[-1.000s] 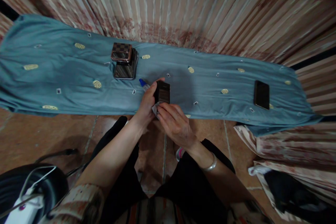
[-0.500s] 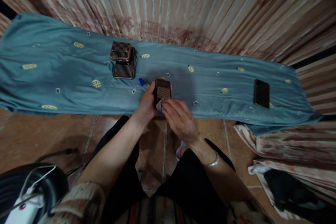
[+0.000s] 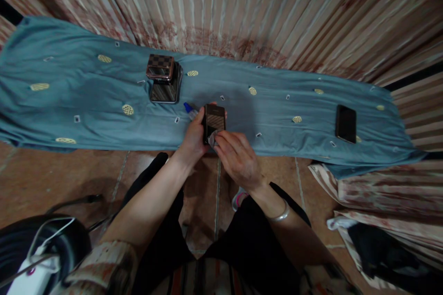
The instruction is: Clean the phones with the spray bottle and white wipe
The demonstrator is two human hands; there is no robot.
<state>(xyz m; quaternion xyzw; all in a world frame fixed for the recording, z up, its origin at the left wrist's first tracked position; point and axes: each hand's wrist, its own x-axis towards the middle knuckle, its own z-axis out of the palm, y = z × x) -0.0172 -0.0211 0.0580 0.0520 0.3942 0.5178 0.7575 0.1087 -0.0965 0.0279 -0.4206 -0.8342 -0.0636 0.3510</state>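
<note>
My left hand point(image 3: 194, 137) grips a small dark phone point(image 3: 214, 120) by its left edge, screen up, above the near edge of the blue cloth point(image 3: 86, 97). My right hand point(image 3: 237, 159) presses a small pale wipe point(image 3: 212, 139) against the phone's lower end. A blue-capped bottle point(image 3: 188, 109) lies on the cloth just left of the phone, partly hidden by my left hand.
Two stacked checkered phones point(image 3: 162, 78) sit on the cloth at back left. A black phone point(image 3: 345, 123) lies far right. A striped curtain point(image 3: 242, 4) hangs behind. A dark round device with white cables point(image 3: 38, 253) stands at lower left; bundled fabric point(image 3: 380, 221) lies at lower right.
My right hand with the wipe has slid a little up along the phone's lower end. The phone has tilted slightly in my left hand.
</note>
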